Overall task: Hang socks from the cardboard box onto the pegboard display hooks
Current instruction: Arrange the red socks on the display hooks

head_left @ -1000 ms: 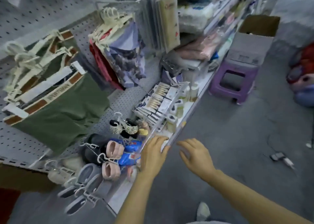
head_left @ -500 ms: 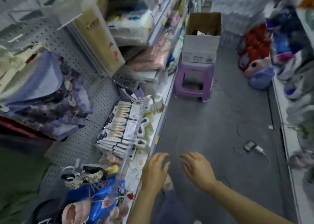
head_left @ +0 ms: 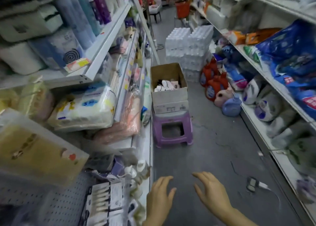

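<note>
An open cardboard box (head_left: 170, 99) stands on a purple plastic stool (head_left: 171, 126) down the aisle, with white, pink and dark socks (head_left: 166, 86) lying inside. The grey pegboard (head_left: 56, 203) fills the lower left corner, with carded packs hanging on it. My left hand (head_left: 159, 197) and my right hand (head_left: 210, 193) hover side by side low in the view over the floor. Both have relaxed fingers and hold nothing. They are well short of the box.
Shelves with packaged goods line both sides of the narrow aisle. Stacked water bottle packs (head_left: 188, 46) stand behind the box, detergent jugs (head_left: 213, 85) to its right. A small device with a cable (head_left: 253, 185) lies on the grey floor near my right hand.
My view has swung up and right, away from the hung garments and socks toward the aisle and the box. Both hands stay empty and low in front of me.
</note>
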Motion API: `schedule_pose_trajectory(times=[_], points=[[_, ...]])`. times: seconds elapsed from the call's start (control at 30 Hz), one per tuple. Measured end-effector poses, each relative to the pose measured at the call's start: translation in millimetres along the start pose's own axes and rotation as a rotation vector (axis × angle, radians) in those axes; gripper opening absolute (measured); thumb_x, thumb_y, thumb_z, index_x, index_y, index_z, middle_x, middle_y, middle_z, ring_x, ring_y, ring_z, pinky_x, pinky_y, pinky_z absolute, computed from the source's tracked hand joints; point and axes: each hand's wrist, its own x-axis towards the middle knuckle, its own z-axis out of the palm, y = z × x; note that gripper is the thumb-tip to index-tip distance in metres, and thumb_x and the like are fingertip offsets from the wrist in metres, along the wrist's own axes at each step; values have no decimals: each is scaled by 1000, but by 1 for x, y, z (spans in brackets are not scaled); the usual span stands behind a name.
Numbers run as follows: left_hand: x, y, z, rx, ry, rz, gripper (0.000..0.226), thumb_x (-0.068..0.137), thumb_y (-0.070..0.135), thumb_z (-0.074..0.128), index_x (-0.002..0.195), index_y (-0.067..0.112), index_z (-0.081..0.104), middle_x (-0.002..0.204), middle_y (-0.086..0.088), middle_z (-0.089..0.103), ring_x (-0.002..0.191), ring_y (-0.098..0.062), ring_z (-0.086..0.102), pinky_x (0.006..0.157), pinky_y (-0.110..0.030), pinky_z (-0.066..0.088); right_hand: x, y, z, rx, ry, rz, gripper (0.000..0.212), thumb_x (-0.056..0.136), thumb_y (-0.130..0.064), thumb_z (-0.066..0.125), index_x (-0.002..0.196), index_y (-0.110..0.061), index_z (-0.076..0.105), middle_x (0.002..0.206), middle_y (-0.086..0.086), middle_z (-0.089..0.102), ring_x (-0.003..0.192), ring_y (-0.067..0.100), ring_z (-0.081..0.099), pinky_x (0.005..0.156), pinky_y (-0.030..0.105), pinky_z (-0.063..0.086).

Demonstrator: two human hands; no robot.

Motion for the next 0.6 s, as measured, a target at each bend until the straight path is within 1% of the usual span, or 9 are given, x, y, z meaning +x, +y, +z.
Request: schedule_pose_trajectory(times=[0.07,0.13,0.17,0.23,0.33,0.4,0.47,0.53,0.6], points=[[48,4,4,-22,-10,3,38,81,50,56,118,41,61,116,17,65,103,-9,65,84,-23,52,43,12,-5,1,27,-8,37,69,-26,80,105,-24,71,95,-14,68,87,5,60,63,12,45],[98,10,7,-32,-23,-5,40,85,38,64,124,33,64,122,12,64,111,-12,62,93,-20,45,88,26,-7,-1,38,-2,39,69,-23,85,106,-22,72,95,-13,69,86,5,62,63,11,45],[120,14,7,-29,-34,-8,40,88,34,65,128,30,62,126,11,62,116,-12,60,97,-21,43,110,33,-9,-4,33,9,42,67,-22,88,106,-21,72,95,-13,70,86,6,65,64,13,47],[164,27,5,-26,-36,-16,41,92,34,64,133,31,58,130,15,57,121,-9,55,100,-22,43,152,45,-16,-15,46,5,42,68,-23,88,107,-20,72,97,-11,70,87,10,68,66,18,52],[227,51,1,-58,-5,-24,41,94,35,62,134,34,55,132,19,54,121,-5,53,98,-21,43,211,62,-34,-45,39,-67,33,78,-33,69,109,-20,72,99,-10,71,88,11,66,70,21,52],[268,65,-1,-61,13,-18,40,93,33,64,132,34,56,130,19,56,118,-5,55,94,-20,45,252,76,-42,-66,47,-85,36,82,-37,57,109,-19,72,99,-9,71,87,13,67,71,23,52],[303,73,-4,-88,33,-48,40,93,31,65,132,32,57,129,18,57,114,-5,56,92,-20,44,286,88,-44,-53,24,-53,32,81,-29,68,110,-17,71,99,-7,71,88,18,68,69,26,55],[333,75,-11,-106,34,-63,39,92,31,66,130,32,58,127,17,59,111,-6,58,92,-22,47,315,96,-44,-32,-4,-11,37,75,-20,80,111,-17,71,102,-5,71,91,21,69,69,30,57],[367,70,-20,-122,62,-68,37,91,31,67,127,33,60,122,16,61,107,-8,60,90,-29,52,347,102,-41,-37,-18,-1,39,76,-19,81,113,-17,70,104,-5,71,94,21,68,72,32,57]])
